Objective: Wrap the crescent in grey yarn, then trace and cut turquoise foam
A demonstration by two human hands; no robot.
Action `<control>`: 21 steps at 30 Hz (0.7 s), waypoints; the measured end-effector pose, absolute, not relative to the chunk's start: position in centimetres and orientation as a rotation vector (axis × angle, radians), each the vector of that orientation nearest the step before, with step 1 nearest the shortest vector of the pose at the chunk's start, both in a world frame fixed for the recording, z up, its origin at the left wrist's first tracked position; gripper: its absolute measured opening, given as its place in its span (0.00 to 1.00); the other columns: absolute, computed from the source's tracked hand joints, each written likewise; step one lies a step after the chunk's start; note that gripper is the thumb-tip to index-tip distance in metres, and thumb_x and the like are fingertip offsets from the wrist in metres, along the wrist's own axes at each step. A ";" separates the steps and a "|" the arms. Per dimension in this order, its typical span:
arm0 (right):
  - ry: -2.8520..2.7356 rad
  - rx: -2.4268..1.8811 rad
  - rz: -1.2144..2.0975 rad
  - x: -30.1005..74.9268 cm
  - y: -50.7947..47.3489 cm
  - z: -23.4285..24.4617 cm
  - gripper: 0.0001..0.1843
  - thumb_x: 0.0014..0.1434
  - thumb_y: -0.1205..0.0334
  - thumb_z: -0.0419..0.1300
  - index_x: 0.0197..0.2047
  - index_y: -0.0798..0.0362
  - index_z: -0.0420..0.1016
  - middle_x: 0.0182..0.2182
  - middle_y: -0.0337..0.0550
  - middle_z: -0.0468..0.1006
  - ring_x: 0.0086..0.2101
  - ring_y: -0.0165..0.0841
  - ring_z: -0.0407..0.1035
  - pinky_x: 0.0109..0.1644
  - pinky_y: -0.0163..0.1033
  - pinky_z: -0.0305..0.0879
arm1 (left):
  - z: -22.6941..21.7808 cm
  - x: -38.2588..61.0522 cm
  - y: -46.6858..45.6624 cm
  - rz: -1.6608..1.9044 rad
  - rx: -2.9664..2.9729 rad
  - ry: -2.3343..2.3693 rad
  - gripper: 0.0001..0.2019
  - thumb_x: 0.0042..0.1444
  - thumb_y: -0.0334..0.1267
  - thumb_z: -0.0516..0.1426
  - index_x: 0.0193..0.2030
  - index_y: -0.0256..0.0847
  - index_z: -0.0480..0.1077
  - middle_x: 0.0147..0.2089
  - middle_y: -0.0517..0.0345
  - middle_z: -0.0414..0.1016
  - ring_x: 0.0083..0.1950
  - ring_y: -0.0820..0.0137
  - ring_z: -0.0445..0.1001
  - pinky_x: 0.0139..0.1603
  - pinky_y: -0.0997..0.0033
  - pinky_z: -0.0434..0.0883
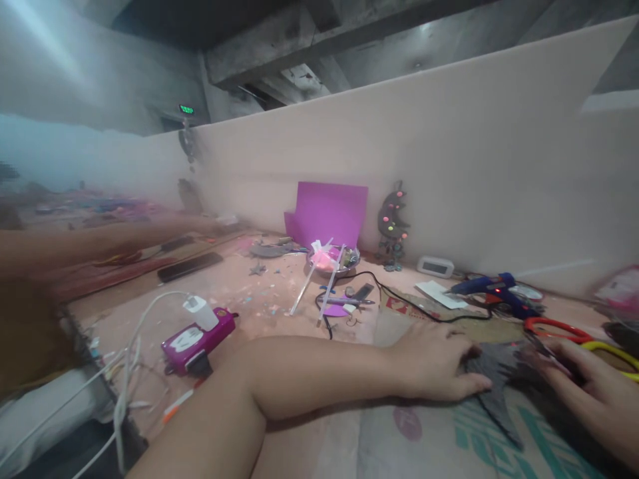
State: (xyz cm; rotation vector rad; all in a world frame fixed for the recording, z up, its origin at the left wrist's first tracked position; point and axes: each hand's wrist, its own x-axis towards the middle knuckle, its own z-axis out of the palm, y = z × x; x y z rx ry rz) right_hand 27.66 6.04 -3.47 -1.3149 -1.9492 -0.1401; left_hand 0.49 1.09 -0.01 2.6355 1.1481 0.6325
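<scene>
I have the left hand (434, 362) flattened low over the cardboard sheet (384, 452), thumb and curled fingers gripping the near edge of a grey felt piece (492, 372). That piece lies on the printed cardboard between the 2 hands, its tapered tip pointing down toward me. The right hand (594, 392) is closed around a slim dark tool (542, 349) at the felt's far side; blur stops me telling which kind.

I judge the step as detail work along that edge – the left hand bracing, the right hand working. From here, the next move calls for a firm left pinch and a small, controlled right wrist, since the felt looks limp and matte and could pucker or slide.

Beyond, the blue glue gun (482, 286) shows a red light, its hard plastic body near a stiff white card (439, 295). Red scissor handles (559, 329) loop smoothly beside the right hand. 2 translucent glue sticks (303, 289) lean on a shiny round bowl (352, 267) – straight, slick rods. A grey crescent ornament (392, 219), dotted with bright pompoms, stands against the pale partition (474, 166).
</scene>
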 end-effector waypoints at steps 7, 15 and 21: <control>-2.041 -1.382 0.178 25.0 4.1 -1.1 0.05 0.49 0.52 0.65 0.31 0.39 0.78 0.38 0.61 0.86 0.36 0.54 0.81 0.41 0.56 0.73 | 0.2 0.5 0.9 0.650 2.636 1.080 0.35 0.64 0.59 0.59 0.66 0.33 0.68 0.64 0.39 0.75 0.66 0.47 0.72 0.66 0.48 0.68; -2.102 -1.281 0.258 24.3 3.3 -0.3 0.04 0.52 0.56 0.62 0.33 0.42 0.76 0.28 0.51 0.83 0.25 0.47 0.77 0.30 0.47 0.69 | -0.6 0.6 1.9 0.805 2.405 0.898 0.33 0.59 0.46 0.68 0.67 0.31 0.68 0.63 0.37 0.76 0.65 0.48 0.74 0.65 0.52 0.70; -2.021 -1.247 0.359 22.9 1.3 0.4 0.09 0.56 0.53 0.61 0.36 0.48 0.72 0.31 0.46 0.82 0.32 0.43 0.77 0.36 0.45 0.73 | -1.3 0.9 1.5 1.050 1.951 0.878 0.25 0.62 0.28 0.57 0.67 0.36 0.65 0.55 0.46 0.78 0.38 0.70 0.78 0.42 0.68 0.76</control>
